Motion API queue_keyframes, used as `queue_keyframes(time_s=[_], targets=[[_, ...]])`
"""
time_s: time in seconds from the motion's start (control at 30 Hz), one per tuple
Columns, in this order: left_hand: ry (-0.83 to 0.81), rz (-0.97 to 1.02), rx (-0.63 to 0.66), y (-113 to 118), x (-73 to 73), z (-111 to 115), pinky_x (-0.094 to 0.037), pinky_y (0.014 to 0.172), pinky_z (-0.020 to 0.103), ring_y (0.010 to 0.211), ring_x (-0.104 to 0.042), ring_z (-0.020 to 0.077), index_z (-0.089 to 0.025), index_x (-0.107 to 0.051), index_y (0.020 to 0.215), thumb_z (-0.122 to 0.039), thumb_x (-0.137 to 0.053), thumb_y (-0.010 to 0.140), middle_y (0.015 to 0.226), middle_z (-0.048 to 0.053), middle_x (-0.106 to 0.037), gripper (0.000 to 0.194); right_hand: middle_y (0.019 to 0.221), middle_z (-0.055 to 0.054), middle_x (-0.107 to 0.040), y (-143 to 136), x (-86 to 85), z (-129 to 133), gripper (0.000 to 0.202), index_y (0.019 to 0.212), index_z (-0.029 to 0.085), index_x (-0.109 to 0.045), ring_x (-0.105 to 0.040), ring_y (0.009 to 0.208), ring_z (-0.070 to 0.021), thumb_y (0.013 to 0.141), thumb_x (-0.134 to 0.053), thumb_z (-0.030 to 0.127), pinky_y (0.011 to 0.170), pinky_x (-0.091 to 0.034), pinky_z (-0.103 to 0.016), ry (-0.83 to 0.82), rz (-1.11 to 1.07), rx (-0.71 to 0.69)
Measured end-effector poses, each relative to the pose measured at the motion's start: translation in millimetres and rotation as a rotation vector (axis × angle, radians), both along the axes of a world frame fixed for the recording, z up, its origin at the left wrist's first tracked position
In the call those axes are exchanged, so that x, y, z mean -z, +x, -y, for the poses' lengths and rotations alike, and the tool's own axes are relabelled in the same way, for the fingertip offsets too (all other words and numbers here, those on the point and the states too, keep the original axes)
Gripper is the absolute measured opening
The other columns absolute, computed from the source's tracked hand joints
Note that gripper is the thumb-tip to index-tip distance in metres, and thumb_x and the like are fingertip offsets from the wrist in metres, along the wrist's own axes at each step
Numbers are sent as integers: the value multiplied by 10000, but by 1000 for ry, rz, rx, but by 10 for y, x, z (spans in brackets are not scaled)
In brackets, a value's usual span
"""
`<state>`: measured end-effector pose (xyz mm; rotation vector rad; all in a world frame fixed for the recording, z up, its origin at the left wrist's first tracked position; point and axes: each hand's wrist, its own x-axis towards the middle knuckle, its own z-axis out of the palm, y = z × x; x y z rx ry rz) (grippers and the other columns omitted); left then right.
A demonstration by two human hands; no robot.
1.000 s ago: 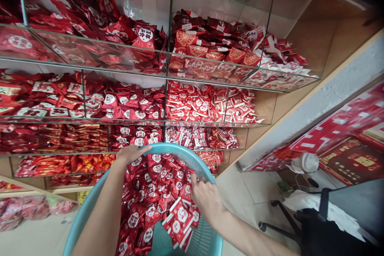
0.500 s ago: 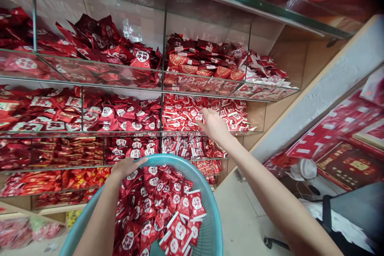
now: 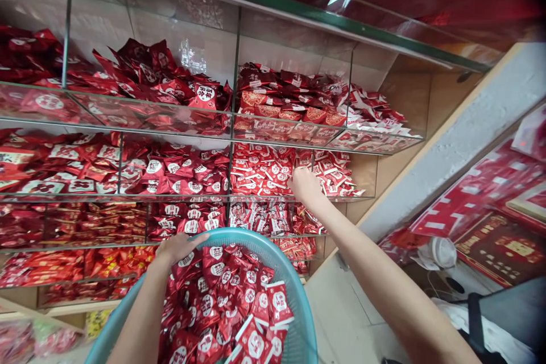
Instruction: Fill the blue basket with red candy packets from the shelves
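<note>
A round teal plastic basket (image 3: pixel 303 290) is in front of me, filled with small red packets (image 3: pixel 207 305) with white labels. My left hand (image 3: pixel 174 250) grips its far left rim, thumb along the edge. My right hand (image 3: pixel 306 185) reaches into a glass shelf compartment of small red-and-white packets (image 3: pixel 267 170), close to an upright glass divider. Its fingers are curled among the packets and mostly hidden behind the hand; whatever they hold does not show.
Glass shelves with dividers (image 3: pixel 231 168) hold rows of red packets (image 3: pixel 187 176) on several levels. A thick green glass edge (image 3: pixel 298 8) runs overhead. At right are a wooden side panel (image 3: pixel 405 142), a white paper cup (image 3: pixel 442 251) and part of a chair (image 3: pixel 475 318).
My right hand has moved slightly right and down, its fingers curling in more. The view has tilted up a little; my left hand stays on the basket rim.
</note>
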<state>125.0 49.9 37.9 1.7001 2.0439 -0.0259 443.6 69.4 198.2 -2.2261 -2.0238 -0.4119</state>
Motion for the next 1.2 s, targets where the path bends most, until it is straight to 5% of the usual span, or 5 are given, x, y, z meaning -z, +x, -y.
queue_keyframes(time_s=[0.33, 0.67, 1.03, 1.2], targets=[[21, 38, -1, -14, 15, 14, -451, 809, 436, 965, -605, 374, -112, -674, 903, -854, -290, 542, 1042, 222, -657, 910, 910, -170, -647, -5, -24, -37, 258, 944, 97, -636, -629, 904, -225, 832, -404, 104, 704, -468, -262, -13, 49, 21], [12, 15, 2, -7, 5, 15, -450, 823, 430, 980, -599, 366, -106, -656, 949, -858, -271, 547, 1058, 223, -650, 936, 884, -180, -637, 102, -293, -48, 249, 929, 83, -598, -632, 872, -244, 849, -363, 104, 688, -468, -272, 169, 108, 30], [42, 17, -11, -1, -9, 19, -465, 775, 413, 934, -619, 368, -115, -669, 881, -853, -300, 532, 1015, 222, -667, 896, 905, -134, -587, -12, 125, 18, 216, 980, 116, -495, -616, 804, -214, 887, -300, 108, 636, -445, -276, 93, 276, -276], [12, 24, 5, -12, 22, -9, -455, 800, 416, 954, -611, 361, -112, -658, 897, -864, -274, 535, 1028, 214, -663, 919, 1003, -113, -549, 60, 162, 47, 184, 961, 157, -502, -578, 885, -213, 898, -353, 246, 618, -412, -250, 116, 142, -263]])
